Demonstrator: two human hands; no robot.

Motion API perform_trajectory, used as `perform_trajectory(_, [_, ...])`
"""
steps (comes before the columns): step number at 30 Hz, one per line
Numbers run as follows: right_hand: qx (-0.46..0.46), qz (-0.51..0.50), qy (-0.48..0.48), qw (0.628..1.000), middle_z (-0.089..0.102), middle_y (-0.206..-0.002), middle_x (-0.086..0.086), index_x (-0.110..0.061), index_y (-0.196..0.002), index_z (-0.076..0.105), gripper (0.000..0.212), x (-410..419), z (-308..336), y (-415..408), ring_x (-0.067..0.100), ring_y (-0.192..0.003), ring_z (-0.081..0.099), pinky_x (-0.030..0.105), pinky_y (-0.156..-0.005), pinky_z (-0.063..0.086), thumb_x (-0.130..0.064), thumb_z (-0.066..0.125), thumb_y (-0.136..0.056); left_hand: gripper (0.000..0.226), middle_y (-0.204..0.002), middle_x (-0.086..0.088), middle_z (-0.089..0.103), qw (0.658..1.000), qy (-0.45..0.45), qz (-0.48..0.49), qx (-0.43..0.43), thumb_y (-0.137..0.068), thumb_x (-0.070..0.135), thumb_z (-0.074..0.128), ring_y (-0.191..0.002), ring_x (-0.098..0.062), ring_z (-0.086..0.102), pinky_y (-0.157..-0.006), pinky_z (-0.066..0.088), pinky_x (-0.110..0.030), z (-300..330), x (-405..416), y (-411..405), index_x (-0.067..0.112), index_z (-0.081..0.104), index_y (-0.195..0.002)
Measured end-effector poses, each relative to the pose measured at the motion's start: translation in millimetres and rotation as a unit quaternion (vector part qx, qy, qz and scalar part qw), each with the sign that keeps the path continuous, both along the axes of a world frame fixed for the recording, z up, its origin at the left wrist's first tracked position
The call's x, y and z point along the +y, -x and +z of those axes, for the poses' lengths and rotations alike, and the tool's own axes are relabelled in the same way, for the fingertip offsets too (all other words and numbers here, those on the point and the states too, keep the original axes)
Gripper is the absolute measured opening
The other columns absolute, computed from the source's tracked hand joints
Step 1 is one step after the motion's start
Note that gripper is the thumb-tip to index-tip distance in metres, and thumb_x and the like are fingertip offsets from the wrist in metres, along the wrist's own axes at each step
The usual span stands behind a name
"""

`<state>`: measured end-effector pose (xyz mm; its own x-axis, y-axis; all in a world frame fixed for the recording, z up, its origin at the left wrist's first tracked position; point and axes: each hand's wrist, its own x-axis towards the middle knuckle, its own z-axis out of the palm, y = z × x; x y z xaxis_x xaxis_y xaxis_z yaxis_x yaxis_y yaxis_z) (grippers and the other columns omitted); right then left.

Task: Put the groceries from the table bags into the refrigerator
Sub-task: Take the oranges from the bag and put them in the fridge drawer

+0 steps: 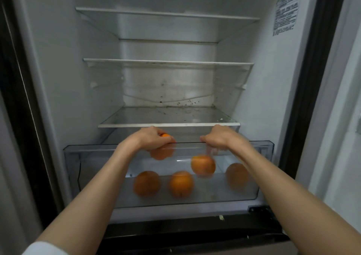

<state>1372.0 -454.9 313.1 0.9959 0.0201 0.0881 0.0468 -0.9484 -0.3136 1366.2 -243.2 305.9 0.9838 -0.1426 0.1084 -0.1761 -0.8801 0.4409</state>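
Left hand (150, 139) grasps orange (163, 151) over drawer (70, 157); right hand (216, 139), fingers curled, empty. Risk: dropped fruit bruises on oranges (181, 184) below.

Soft, dim light falls from the top of the white refrigerator interior (58, 59), fading downward. The round orange fruits (181, 184) are motion-blurred, and wide-angle distortion bows the dark door frame (312, 79).

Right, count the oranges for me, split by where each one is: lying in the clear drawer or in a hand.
Oranges in the clear drawer: 4
Oranges held in the left hand, above the drawer: 1
Oranges in the right hand: 0
Total: 5
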Motion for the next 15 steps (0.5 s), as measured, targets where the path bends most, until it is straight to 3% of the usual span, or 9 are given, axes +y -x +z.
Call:
perform_trajectory(1, [0.009, 0.007, 0.018, 1.0, 0.061, -0.064, 0.0, -0.014, -0.06, 0.065, 0.041, 0.9, -0.4, 2.8, 0.017, -0.067, 0.057, 0.027, -0.064, 0.043, -0.038, 0.049, -0.089, 0.032, -0.106, 0.0, 0.067, 1.0, 0.0, 0.002, 0.008, -0.084, 0.05, 0.055, -0.097, -0.017, 0.061, -0.089, 0.047, -0.026, -0.3, -0.2, -0.1, 0.028, 0.068, -0.104])
perform_trajectory(4, [-0.017, 0.015, 0.07, 0.997, 0.065, -0.096, 0.006, -0.014, -0.086, 0.067, 0.038, 2.4, -5.4, 9.5, 0.027, -0.096, 0.059, 0.034, -0.08, 0.044, -0.04, 0.042, -0.094, 0.029, -0.102, 0.002, 0.069, 1.0, 0.0, 0.013, -0.001, -0.084, 0.054, 0.052, -0.096, -0.017, 0.062, -0.092, 0.048, -0.032, -1.7, 2.2, 0.9, 0.034, 0.069, -0.097])
perform_trajectory(7, [-0.076, 0.027, 0.05, 0.996, 0.06, -0.089, 0.007, -0.014, -0.066, 0.059, 0.057, 0.7, -12.1, 16.0, 0.029, -0.097, 0.059, 0.034, -0.075, 0.038, -0.051, 0.027, -0.096, 0.03, -0.094, 0.005, 0.067, 0.999, -0.038, 0.026, -0.021, -0.089, 0.056, 0.042, -0.097, -0.019, 0.06, -0.094, 0.046, -0.038, -4.3, 4.1, 6.0, 0.039, 0.065, -0.079])
perform_trajectory(9, [-0.114, 0.04, 0.051, 0.991, 0.066, -0.091, 0.007, -0.014, -0.071, 0.067, 0.065, 0.5, -15.9, 18.7, 0.03, -0.095, 0.06, 0.035, -0.075, 0.038, -0.054, 0.023, -0.096, 0.039, -0.086, 0.002, 0.066, 0.997, -0.049, 0.035, -0.043, -0.091, 0.056, 0.036, -0.09, -0.02, 0.06, -0.086, 0.046, -0.038, -5.7, 2.5, 13.4, 0.034, 0.064, -0.074])
perform_trajectory(12, [-0.195, 0.051, 0.078, 0.976, 0.069, -0.096, 0.013, -0.014, -0.083, 0.068, 0.061, 1.4, -26.2, 28.1, 0.032, -0.094, 0.061, 0.036, -0.077, 0.04, -0.048, 0.021, -0.098, 0.043, -0.088, 0.0, 0.068, 0.987, -0.075, 0.051, -0.134, -0.094, 0.052, 0.033, -0.086, -0.021, 0.06, -0.07, 0.04, -0.033, -12.4, -1.1, 27.4, 0.026, 0.067, -0.091])
perform_trajectory(15, [-0.343, 0.041, 0.074, 0.935, 0.07, -0.082, 0.013, -0.01, -0.08, 0.069, 0.058, 4.3, -50.3, 36.7, 0.033, -0.081, 0.063, 0.037, -0.079, 0.039, -0.039, 0.022, -0.097, 0.05, -0.092, 0.0, 0.068, 0.948, -0.117, 0.059, -0.289, -0.094, 0.05, 0.025, -0.09, -0.024, 0.061, -0.07, 0.037, -0.032, -32.2, -0.7, 42.7, 0.023, 0.068, -0.095])
